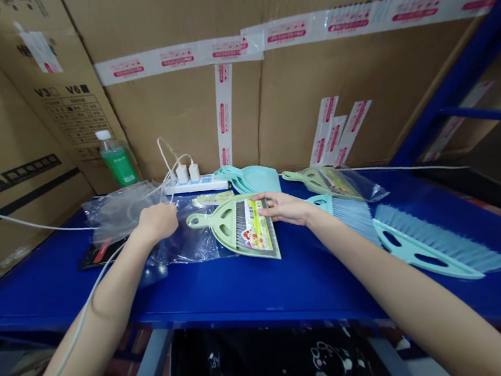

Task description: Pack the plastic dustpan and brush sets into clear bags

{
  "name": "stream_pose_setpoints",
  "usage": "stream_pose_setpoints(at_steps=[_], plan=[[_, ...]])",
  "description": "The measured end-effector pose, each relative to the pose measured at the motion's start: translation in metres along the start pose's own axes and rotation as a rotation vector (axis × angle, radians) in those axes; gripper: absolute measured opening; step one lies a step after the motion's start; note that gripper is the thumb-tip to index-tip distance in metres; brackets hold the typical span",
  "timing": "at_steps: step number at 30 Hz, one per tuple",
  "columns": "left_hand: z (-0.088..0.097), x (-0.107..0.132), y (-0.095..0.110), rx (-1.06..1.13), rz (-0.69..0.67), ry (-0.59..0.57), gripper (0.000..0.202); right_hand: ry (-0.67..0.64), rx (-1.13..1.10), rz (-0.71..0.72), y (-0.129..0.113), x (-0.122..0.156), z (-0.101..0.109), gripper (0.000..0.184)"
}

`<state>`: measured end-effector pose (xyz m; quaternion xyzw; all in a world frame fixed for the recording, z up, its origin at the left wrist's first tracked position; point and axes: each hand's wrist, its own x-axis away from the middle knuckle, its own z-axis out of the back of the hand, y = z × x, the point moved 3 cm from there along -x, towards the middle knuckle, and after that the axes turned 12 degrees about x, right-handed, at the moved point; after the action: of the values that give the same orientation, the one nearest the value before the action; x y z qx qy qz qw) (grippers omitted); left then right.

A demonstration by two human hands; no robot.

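My right hand (pixel 284 207) grips the right edge of a light green dustpan (pixel 224 226) with a grey-bristled brush and a yellow-white label card (pixel 256 226) on it. The thumb lies on the card; the other fingers are partly hidden. To the left, my left hand (pixel 158 221) is closed in a fist on a clear plastic bag (pixel 194 243), which spreads beneath the dustpan's handle. Other crumpled clear plastic (pixel 117 209) lies beyond that hand. Right of my right hand, a blue brush (pixel 353 216) is partly covered by the forearm.
Turquoise dustpans (pixel 258 179) lie at the back beside a white power strip (pixel 206 184) with cables. A bagged green set (pixel 329 181) and another blue brush (pixel 437 247) lie rightward on the blue table (pixel 252 294). A green-liquid bottle (pixel 117 160) stands back left, before cardboard boxes (pixel 172 107).
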<state>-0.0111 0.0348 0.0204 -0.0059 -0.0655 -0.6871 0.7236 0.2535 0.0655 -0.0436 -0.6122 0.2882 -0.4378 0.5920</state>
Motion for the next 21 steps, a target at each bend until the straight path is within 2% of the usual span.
stream_pose_setpoints(at_steps=[6,13,21], plan=[[0.001,0.006,0.014,-0.065,-0.049,0.009,0.034,0.005,0.005,0.003,-0.001,0.001,-0.004,0.038],[0.000,0.005,0.019,-0.053,-0.123,0.061,0.035,0.007,-0.009,0.000,-0.002,0.001,-0.009,0.038],[0.002,0.006,0.016,-0.029,-0.039,0.052,0.036,0.054,-0.010,-0.028,-0.002,0.001,-0.010,0.034]])
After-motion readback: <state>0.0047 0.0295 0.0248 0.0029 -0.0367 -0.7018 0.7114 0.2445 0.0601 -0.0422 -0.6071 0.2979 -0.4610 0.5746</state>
